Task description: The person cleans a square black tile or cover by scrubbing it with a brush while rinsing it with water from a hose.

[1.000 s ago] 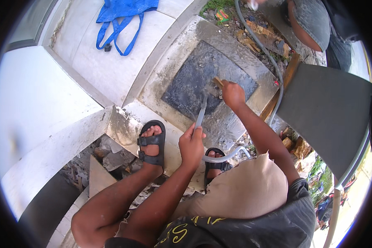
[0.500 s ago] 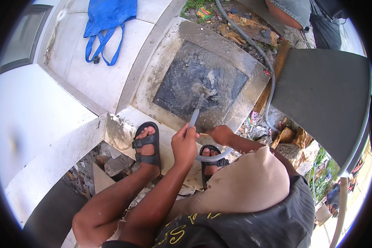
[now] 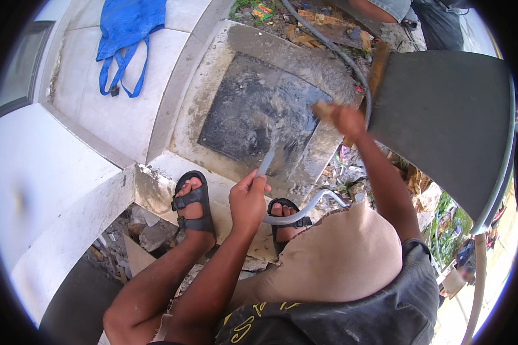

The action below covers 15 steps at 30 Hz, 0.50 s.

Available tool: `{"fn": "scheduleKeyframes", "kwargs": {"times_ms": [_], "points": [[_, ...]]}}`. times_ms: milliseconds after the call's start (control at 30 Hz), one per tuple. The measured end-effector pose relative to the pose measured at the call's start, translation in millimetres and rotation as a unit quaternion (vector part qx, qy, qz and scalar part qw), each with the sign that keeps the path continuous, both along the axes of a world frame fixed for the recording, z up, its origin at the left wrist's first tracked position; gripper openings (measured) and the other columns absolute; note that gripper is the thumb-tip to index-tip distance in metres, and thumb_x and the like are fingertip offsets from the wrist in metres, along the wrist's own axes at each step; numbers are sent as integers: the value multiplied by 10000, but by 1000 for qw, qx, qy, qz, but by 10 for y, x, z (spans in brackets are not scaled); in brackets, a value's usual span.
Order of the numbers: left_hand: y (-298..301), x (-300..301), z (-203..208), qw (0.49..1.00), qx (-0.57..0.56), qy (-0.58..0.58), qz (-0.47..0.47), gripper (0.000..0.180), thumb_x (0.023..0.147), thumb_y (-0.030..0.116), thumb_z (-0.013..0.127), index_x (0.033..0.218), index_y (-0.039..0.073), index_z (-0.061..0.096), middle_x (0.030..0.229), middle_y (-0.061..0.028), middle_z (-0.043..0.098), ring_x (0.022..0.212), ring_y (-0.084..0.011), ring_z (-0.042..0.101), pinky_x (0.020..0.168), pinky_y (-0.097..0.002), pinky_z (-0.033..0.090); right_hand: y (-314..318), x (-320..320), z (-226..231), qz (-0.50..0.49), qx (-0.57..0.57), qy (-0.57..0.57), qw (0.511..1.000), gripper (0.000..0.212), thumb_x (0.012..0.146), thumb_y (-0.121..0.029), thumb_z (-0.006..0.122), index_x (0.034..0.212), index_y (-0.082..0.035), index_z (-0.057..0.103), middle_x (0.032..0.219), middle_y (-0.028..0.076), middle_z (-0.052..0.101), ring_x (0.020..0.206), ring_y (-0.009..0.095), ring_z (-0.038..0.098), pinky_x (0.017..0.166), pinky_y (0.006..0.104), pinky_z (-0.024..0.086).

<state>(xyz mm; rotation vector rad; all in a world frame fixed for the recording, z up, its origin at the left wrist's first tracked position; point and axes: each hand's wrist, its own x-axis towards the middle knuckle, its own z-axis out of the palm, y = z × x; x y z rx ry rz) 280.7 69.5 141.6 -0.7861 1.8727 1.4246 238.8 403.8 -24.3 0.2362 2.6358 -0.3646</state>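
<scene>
Left grip [image 3: 247, 201]: I'm wrapped round a translucent hose [image 3: 265, 163]
Right grip [image 3: 349, 121]: I'm holding a blurred tan block [image 3: 322, 109]
Dark square slab [image 3: 236, 103]: wet, ahead of my left grip

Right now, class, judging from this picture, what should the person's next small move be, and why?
Probably sweep the right hand, with its blurred brown tool, toward the middle of the dark square slab: the tool is near the slab's right corner, while the left hand aims the hose so that water lands nearer the middle.
</scene>
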Motion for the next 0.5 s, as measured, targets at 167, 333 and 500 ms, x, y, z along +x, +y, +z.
{"fn": "scheduleKeyframes", "kwargs": {"times_ms": [167,333,500], "points": [[-81,-172,71,990,13,-43,-135,396,943,246,581,1268,35,665,763,-2,649,537,-56,492,413,-270,440,-1042,1501,109,210,-187,-230,932,279,853,-178,589,1110,-203,694,891,156,718,848,354,708,776,495,556],[-52,-190,-72,967,-37,-12,-252,355,991,250,531,1245,15,611,836,-25,625,544,-74,498,446,-299,478,-856,1415,-27,216,-73,-206,952,386,887,-187,594,1266,-238,648,884,126,728,826,325,719,721,460,574],[238,-177,35,991,76,-98,56,274,1023,209,480,1229,29,485,894,-37,532,544,-107,455,486,-324,492,-348,1226,-3,-80,-310,-131,938,401,970,-224,603,1362,-159,549,1129,133,707,955,311,700,823,451,540]]}}
